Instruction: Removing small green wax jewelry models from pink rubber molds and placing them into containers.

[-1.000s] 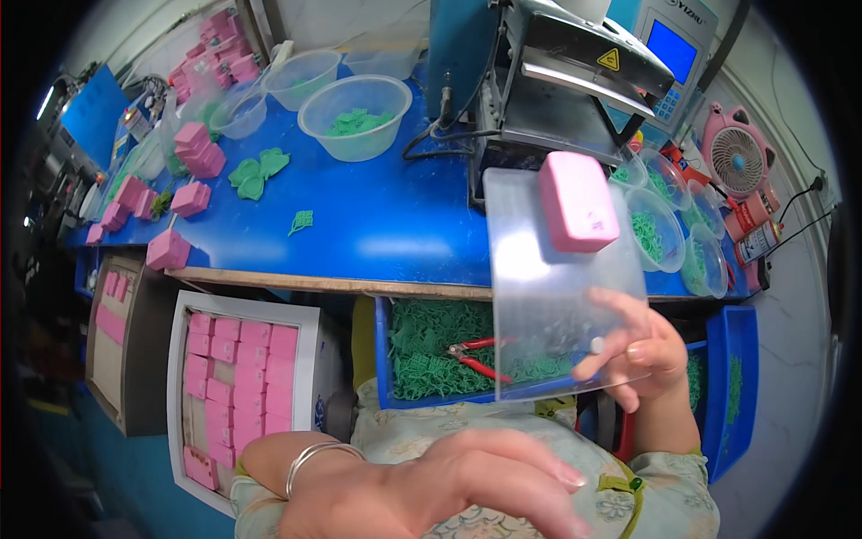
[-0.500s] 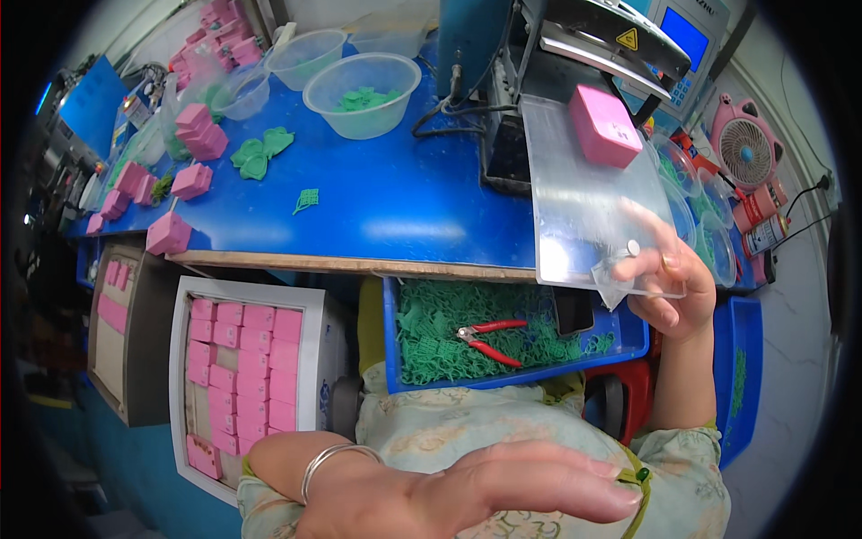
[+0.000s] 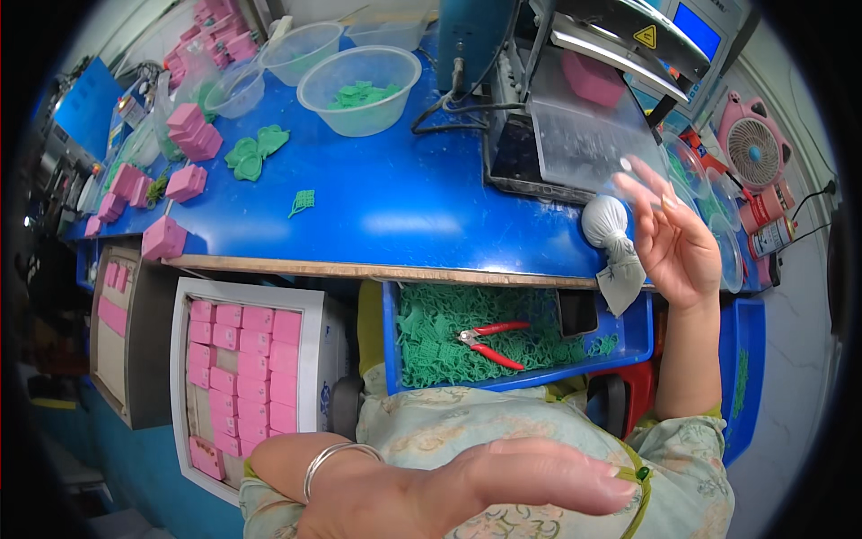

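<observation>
Near the right end of the counter (image 3: 377, 216), a pink block (image 3: 594, 81) sits on a translucent plate (image 3: 588, 139) within the press (image 3: 620, 45), presumably for level support. Both grips look released: right hand (image 3: 678, 242) near the plate's front corner, left hand (image 3: 449, 485) over the lap. A tied pouch (image 3: 606, 223) overhangs the front edge.

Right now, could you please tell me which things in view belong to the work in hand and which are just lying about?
Seemingly in use:
dark machine
clear plate in it
pink block on the plate
tied grey pouch beside the right hand

Seemingly lying about:
red-handled pliers on green scraps
dark slab in the blue tray
pink fan
</observation>
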Demonstrator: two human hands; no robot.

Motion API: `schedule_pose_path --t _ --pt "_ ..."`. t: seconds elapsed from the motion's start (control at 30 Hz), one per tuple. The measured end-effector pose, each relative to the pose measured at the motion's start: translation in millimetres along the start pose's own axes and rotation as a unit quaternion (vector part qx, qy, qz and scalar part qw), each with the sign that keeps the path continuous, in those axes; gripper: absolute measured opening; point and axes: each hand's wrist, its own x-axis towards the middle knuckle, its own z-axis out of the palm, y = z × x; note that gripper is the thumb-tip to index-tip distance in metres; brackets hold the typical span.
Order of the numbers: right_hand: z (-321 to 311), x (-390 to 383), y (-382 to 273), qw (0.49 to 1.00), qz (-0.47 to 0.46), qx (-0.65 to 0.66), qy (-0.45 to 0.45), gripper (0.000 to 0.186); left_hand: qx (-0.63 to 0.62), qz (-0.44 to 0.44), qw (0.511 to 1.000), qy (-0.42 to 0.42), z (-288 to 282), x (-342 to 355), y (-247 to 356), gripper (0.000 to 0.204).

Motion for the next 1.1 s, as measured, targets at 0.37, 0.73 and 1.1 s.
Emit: schedule_pose_path --t 0.37,0.73,1.1 --pt "-20 28 5 0.974 -0.103 -0.178 0.093 0.035 0.065 -0.090 0.994 -0.019 -16 -9 -2 0.087" --pt "-26 41 16 0.952 -0.164 -0.226 0.125 0.031 0.027 0.293 0.955 -0.021 -11 17 -50 0.070" --pt "-17 40 16 0.958 -0.150 -0.209 0.129 0.031 -0.022 -0.066 0.995 0.065 -38 -22 1 0.084"
